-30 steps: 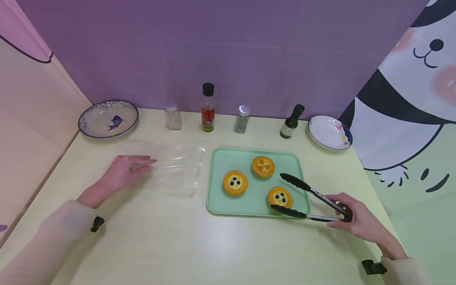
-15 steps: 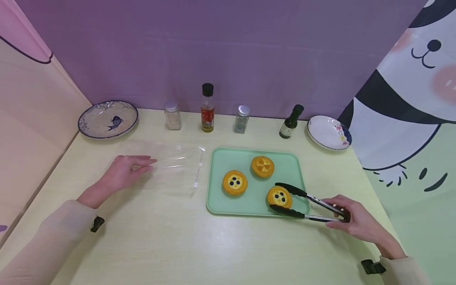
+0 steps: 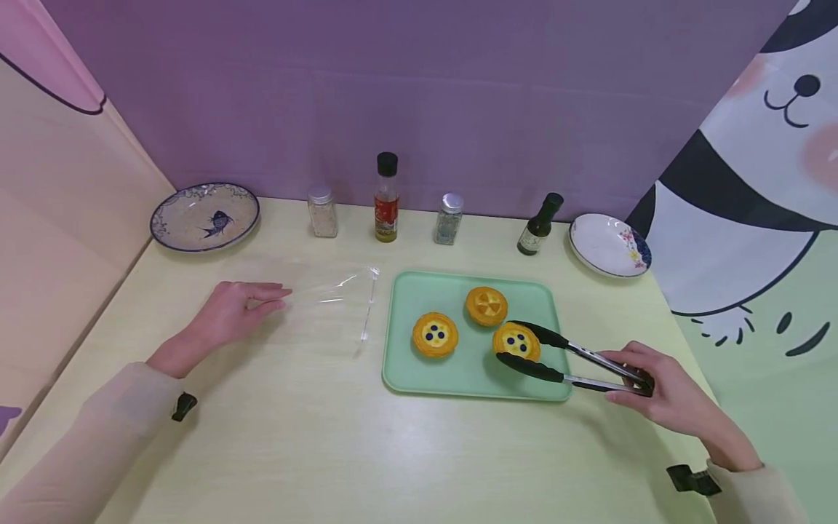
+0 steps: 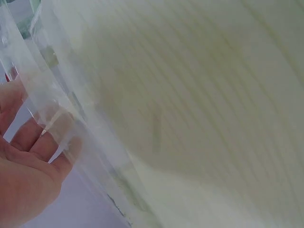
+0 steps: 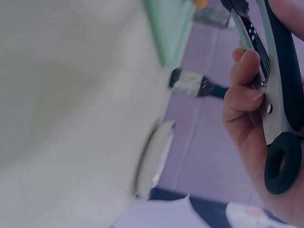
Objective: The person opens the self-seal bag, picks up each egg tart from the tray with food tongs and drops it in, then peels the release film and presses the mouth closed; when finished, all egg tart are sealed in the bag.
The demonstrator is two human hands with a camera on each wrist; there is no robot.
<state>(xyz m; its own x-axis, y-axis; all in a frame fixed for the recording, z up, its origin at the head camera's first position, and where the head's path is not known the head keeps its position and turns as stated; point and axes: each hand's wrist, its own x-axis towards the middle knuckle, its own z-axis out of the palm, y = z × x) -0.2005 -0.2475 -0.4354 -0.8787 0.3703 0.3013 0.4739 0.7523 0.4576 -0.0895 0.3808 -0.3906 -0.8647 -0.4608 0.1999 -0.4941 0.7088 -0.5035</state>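
My right hand grips black-tipped metal tongs. The tongs' tips hold a round tart with dark dots on top. This tart hangs over the front right of the green tray, its shadow on the tray below. A second dotted tart and a tart with a cross-like top rest on the tray. At the left, my left hand holds the near-left edge of a clear plastic bag between thumb and fingers. Its fingers show through the film in the left wrist view.
Along the back stand two shakers, one a pink-filled jar, a red-labelled bottle and a small dark bottle. A fish-patterned plate sits at back left, a floral dish at back right.
The tongs have closed round the front right tart and raised it off the tray, slightly toward the back. My left hand stays at the bag.
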